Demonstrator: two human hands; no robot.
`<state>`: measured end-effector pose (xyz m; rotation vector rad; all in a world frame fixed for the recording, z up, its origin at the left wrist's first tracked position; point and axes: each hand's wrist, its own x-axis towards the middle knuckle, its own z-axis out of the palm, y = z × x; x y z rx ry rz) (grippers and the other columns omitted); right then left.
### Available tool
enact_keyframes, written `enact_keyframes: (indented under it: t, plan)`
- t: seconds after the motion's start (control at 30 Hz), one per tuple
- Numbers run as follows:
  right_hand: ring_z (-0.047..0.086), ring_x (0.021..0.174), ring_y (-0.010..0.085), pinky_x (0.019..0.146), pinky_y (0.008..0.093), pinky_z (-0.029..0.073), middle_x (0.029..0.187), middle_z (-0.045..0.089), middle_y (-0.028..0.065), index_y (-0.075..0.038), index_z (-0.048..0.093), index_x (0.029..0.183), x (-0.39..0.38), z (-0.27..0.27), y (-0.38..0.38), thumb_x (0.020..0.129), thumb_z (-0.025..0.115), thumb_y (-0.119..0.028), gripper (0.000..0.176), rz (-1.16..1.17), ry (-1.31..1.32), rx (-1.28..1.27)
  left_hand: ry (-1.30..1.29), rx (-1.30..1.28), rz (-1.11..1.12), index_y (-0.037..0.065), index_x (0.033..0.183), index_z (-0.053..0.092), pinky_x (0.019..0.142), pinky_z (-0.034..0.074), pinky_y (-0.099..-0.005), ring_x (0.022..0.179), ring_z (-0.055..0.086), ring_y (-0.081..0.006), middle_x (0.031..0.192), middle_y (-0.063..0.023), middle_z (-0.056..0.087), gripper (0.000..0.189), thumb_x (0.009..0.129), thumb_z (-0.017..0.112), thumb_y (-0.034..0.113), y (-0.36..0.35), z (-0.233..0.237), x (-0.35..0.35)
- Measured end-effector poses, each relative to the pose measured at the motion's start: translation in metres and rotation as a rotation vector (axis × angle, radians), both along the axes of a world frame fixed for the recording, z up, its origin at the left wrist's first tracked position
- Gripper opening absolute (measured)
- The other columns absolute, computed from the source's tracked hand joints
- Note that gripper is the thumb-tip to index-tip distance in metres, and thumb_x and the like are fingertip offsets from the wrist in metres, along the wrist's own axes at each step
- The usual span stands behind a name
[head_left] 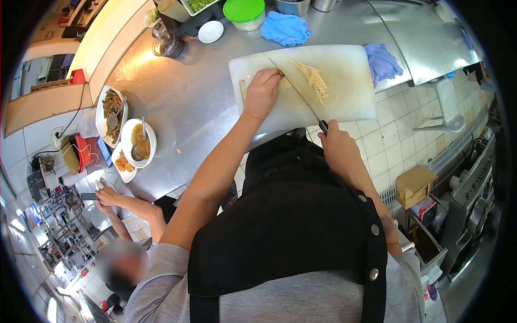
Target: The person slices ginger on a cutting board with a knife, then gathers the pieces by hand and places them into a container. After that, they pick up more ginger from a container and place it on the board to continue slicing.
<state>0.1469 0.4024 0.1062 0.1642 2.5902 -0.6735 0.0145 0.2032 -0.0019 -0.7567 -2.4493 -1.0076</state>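
My right hand (339,148) is wrapped round the black handle of a long knife (304,98), whose blade slants up and left over the white cutting board (355,70). Beside the blade, on its left, my left hand (262,92) has its fingers pressed together on the board; what they hold is too small to make out. To the right of the blade lies a loose pile of thin pale strips (313,81). A few small bits (243,85) lie near the board's left edge.
Blue cloths (285,28) (381,63) lie behind and right of the board. A green-lidded tub (244,12), small white dish (210,32) and glass jar (167,46) stand behind. Food dishes (138,141) are at the left, near another person's hands (107,196) with a phone.
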Motion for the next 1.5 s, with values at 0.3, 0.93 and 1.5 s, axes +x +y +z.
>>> enact_keyframes:
  t: [0.3,0.93,1.5]
  plan:
    - [0.065,0.081,0.0508,0.073,0.0587,0.051,0.085,0.067,0.0302,0.002,0.048,0.102,-0.038,-0.045,-0.023,0.099,0.055,-0.024,0.027,-0.049,0.108,-0.053,0.014,-0.005,0.004,0.002,0.089,0.070,0.081,0.055,-0.0360,0.094,0.065,-0.0270,0.098,-0.0092,0.068,0.010,0.079,0.069,-0.002,0.001,0.001,-0.001]
    - [0.066,0.079,0.0500,0.070,0.0591,0.051,0.082,0.067,0.0297,0.002,0.047,0.100,-0.009,-0.006,-0.004,0.100,0.054,-0.024,0.027,-0.016,-0.026,-0.001,0.011,0.051,0.011,0.001,0.087,0.069,0.080,0.054,-0.0360,0.092,0.065,-0.0267,0.097,-0.0089,0.068,0.010,0.078,0.069,-0.002,0.001,-0.001,0.000]
    - [0.066,0.088,0.0480,0.080,0.0556,0.052,0.095,0.068,0.0273,0.003,0.053,0.104,-0.061,-0.047,-0.023,0.097,0.056,-0.023,0.027,-0.022,0.149,-0.063,0.042,0.026,-0.002,0.001,0.087,0.069,0.080,0.055,-0.0366,0.091,0.065,-0.0282,0.096,-0.0099,0.068,0.011,0.077,0.068,-0.004,0.002,-0.001,-0.001]
